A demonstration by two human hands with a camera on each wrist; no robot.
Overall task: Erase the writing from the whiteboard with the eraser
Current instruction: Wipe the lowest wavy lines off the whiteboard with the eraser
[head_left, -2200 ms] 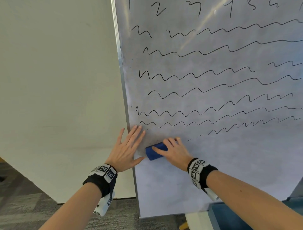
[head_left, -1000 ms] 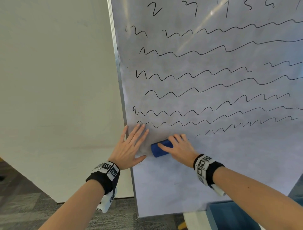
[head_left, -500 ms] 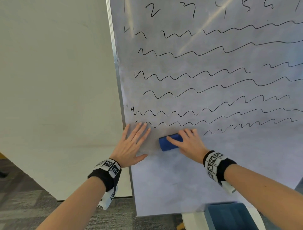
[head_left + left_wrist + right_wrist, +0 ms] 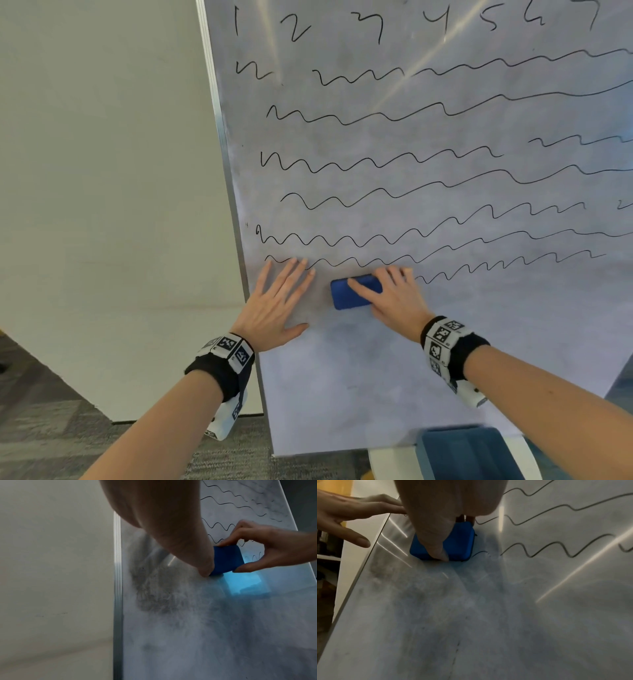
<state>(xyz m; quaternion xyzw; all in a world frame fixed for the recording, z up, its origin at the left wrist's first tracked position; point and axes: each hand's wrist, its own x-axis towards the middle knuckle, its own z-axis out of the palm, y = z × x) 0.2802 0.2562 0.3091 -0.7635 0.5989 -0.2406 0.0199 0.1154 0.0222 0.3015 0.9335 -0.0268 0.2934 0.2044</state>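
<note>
My left hand [image 4: 276, 306] lay flat against the whiteboard [image 4: 394, 383] by its left edge, fingers straight, pointing toward one o'clock, holding nothing. At its three o'clock, my right hand [image 4: 394, 298] gripped the blue eraser [image 4: 352, 294], thumb below, fingers curled over the top, pressing it onto the lowest wavy line [image 4: 507, 265].

Count, head view:
- white metal-framed whiteboard [image 4: 445, 342]: 1
- blue rectangular eraser [image 4: 354, 292]: 1
- hands: 2, left hand [image 4: 274, 308], right hand [image 4: 399, 298]
- black-and-white marker wristbands: 2, one per wrist
- handwritten black digits along top of board: 7, last one cut off
- blue bin [image 4: 469, 452] at bottom edge: 1
</note>
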